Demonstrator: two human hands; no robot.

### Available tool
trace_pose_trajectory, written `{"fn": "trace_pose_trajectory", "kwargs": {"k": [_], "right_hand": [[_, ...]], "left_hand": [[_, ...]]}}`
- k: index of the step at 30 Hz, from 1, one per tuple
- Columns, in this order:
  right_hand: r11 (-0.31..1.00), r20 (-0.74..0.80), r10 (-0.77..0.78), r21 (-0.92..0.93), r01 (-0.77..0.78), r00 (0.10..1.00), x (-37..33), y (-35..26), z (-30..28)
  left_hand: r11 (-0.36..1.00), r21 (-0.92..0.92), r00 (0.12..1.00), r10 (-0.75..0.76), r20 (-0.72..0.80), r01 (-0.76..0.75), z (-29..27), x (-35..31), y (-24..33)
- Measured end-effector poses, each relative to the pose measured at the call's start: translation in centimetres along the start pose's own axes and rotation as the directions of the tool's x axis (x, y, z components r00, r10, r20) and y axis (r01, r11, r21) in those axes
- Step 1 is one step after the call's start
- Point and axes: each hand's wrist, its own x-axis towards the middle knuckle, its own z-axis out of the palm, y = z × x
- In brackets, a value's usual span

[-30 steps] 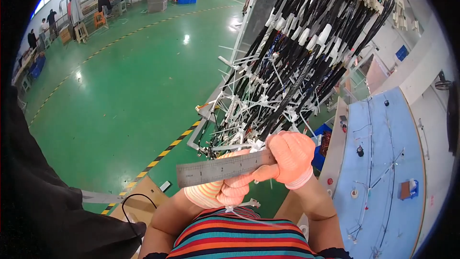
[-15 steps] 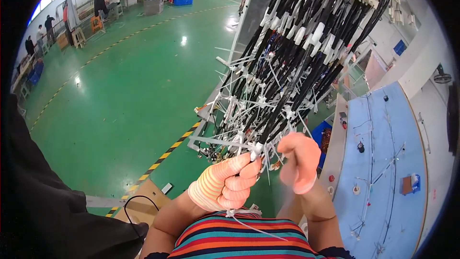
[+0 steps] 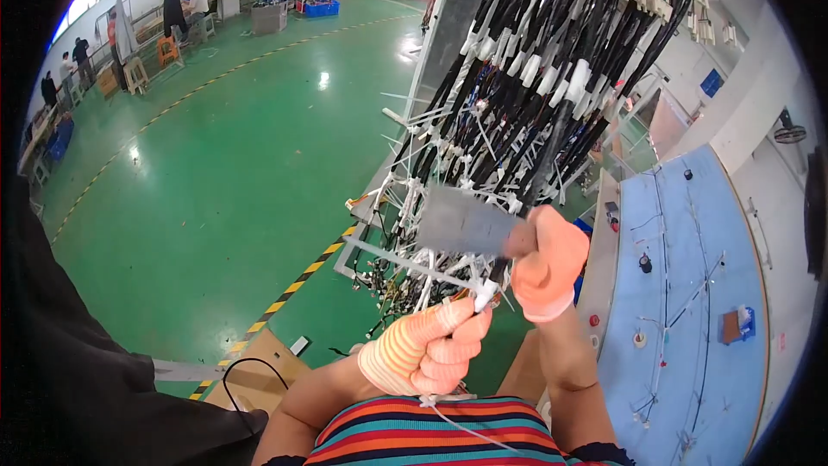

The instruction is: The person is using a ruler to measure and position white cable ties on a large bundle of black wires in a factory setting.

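My left hand (image 3: 431,349), in a striped orange and yellow glove, is closed around the end of a black-sleeved wire harness. White cable tie (image 3: 485,295) is wrapped round the harness just above the thumb, its long tail (image 3: 397,259) sticking out to the left. My right hand (image 3: 550,267), in an orange glove, is closed on a flat, grey, rectangular piece (image 3: 466,223), blurred by motion; its kind cannot be made out. The piece hangs over the lower ends of a dense bundle of wire harnesses (image 3: 535,78), many bristling with white cable ties. It hides part of them.
A metal panel (image 3: 448,26) stands behind the harnesses. At right lies a blue board (image 3: 690,311) with wires and fixtures on it. Green floor (image 3: 259,181) with striped tape (image 3: 297,280) spreads left. Dark cloth (image 3: 78,319) hangs at lower left; several people work far off.
My left hand and the harness end have moved slightly right and down. My right hand has shifted up and right, and the grey piece has come into view in it.
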Motion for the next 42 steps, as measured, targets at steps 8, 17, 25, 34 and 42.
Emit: {"fn": "trace_pose_trajectory", "kwargs": {"k": [8,17,25,34,42], "right_hand": [[0.947,0.069,-0.313,0.102,0.305,0.947,-2.0,-1.0,0.8],[0.962,0.056,-0.271,0.059,0.268,0.961,-2.6,-1.2,1.6],[0.956,0.051,-0.292,0.026,0.291,0.955,-2.7,-1.2,1.6],[0.957,0.035,-0.289,-0.011,0.290,0.957,-2.3,-0.8,1.8],[0.939,0.014,-0.345,0.021,0.344,0.939,-1.8,-0.3,2.0]], "left_hand": [[0.968,-0.240,0.997,0.074,0.021,-0.066,-1.8,-1.1,0.2],[0.961,-0.212,0.984,0.176,-0.031,-0.179,-2.9,-1.4,-0.4],[0.967,-0.139,0.974,0.202,-0.103,-0.215,-4.3,-1.8,-0.7],[0.983,-0.098,0.986,0.150,-0.077,-0.157,-4.3,-1.5,-0.3],[0.975,0.140,0.936,0.205,-0.288,-0.171,-2.4,-1.6,0.0]]}}
